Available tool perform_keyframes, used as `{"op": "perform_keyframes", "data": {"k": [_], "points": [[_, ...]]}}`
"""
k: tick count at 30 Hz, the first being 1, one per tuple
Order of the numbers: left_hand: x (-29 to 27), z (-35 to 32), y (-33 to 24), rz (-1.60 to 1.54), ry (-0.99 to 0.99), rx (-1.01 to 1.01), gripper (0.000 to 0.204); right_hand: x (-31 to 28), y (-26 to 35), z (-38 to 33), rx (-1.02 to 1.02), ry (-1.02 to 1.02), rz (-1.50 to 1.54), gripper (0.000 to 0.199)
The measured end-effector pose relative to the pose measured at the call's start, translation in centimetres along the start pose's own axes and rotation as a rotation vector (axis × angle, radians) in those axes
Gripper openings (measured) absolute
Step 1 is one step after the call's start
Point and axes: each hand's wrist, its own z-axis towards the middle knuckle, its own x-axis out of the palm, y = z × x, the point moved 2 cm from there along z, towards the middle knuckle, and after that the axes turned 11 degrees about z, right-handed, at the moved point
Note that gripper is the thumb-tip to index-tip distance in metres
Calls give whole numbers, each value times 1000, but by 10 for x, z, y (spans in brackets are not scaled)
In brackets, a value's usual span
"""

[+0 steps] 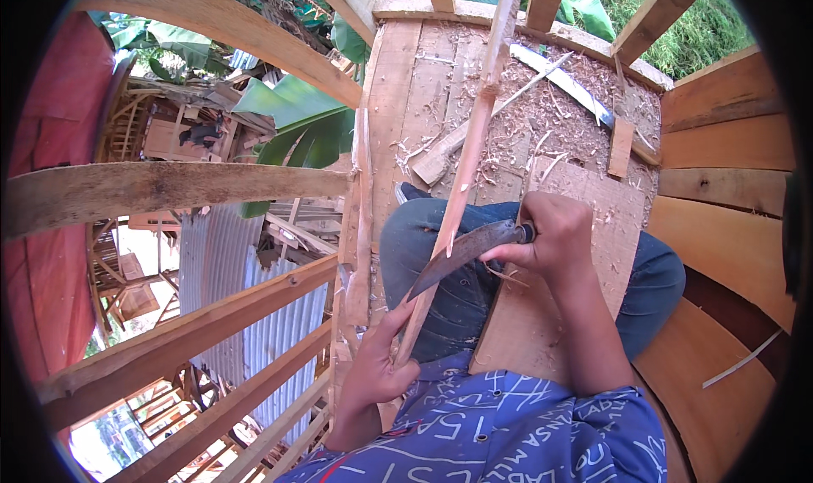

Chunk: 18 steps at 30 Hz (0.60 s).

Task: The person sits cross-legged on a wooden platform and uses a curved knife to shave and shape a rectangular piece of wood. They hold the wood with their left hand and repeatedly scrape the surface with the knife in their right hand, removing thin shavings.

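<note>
My right hand (552, 233) grips the handle of a curved dark-bladed knife (461, 254). The blade lies across a long thin wooden strip (474, 136). That strip runs from my lap up and away over the plank floor. My left hand (377, 360) holds the strip's near end, fingers wrapped around it. I sit with knees in blue trousers (423, 237) bent under the strip. A flat wooden board (584, 203) rests on my lap beneath my right hand.
Wood shavings (542, 119) cover the plank floor (423, 85) ahead. Another long blade (563, 80) and a short wood block (440, 157) lie there. Wooden rails (169, 186) stand to the left over corrugated metal roofing (254, 313) below. Curved planks (728, 169) rise on the right.
</note>
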Motion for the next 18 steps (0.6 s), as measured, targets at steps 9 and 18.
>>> {"op": "perform_keyframes", "data": {"k": [9, 18], "points": [[3, 2, -8, 21, -48, 1, 73, 3, -6, 9, -5, -5, -52, 78], [2, 3, -15, 107, 7, 52, 82, 8, -14, 12, -45, -88, -35, 77]]}}
